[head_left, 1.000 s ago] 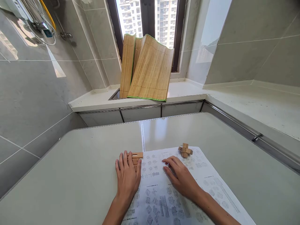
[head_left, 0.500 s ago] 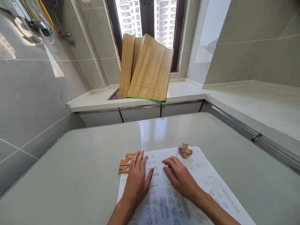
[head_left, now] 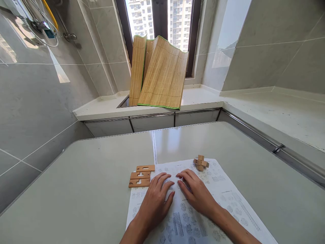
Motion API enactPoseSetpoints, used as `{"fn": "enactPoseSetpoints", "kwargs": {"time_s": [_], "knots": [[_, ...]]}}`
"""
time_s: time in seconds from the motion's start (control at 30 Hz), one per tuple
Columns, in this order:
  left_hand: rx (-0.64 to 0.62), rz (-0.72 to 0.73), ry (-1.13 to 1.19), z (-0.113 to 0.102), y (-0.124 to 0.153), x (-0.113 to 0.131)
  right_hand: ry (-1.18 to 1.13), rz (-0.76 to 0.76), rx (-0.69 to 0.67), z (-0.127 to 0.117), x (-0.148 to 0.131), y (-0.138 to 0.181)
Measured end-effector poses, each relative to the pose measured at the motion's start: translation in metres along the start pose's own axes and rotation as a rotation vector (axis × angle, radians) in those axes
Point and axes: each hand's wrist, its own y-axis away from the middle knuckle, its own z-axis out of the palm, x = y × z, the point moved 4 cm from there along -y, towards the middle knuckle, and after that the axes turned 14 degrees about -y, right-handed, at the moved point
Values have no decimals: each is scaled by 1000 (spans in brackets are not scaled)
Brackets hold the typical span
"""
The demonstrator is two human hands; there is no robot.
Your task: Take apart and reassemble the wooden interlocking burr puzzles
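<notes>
My left hand point(head_left: 159, 196) rests on the large printed sheet point(head_left: 142, 203), fingers loosely bent and apart, holding nothing. Just beyond its fingers lie three flat wooden pieces with cut-out slots and dark numerals: the far piece point(head_left: 145, 168), the middle piece point(head_left: 140, 175) and the near piece point(head_left: 139, 183). They overlap the sheet's left edge. My right hand point(head_left: 196, 191) lies on the sheet too, its fingers curved and apart with nothing in them. Beyond it, near the sheet's far right corner, sits a cross-shaped wooden burr puzzle point(head_left: 200, 163).
The pale tabletop point(head_left: 76, 189) has a seam running away from me. Behind it are a metal rail point(head_left: 152, 115) and a white ledge point(head_left: 203, 96). A folded bamboo mat point(head_left: 162, 74) leans against the window. Tiled walls stand on both sides.
My left hand has moved right and slightly toward me, off the wooden pieces, which now show fully. My right hand has hardly moved. The puzzle stays put.
</notes>
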Motion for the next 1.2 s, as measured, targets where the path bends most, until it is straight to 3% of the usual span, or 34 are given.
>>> {"fn": "enactPoseSetpoints", "kwargs": {"time_s": [0.33, 1.2], "knots": [[44, 92, 69, -4, -1, 13, -27, 2, -6, 0, 1, 0], [78, 91, 74, -3, -1, 13, -8, -27, 4, 3, 4, -1]]}}
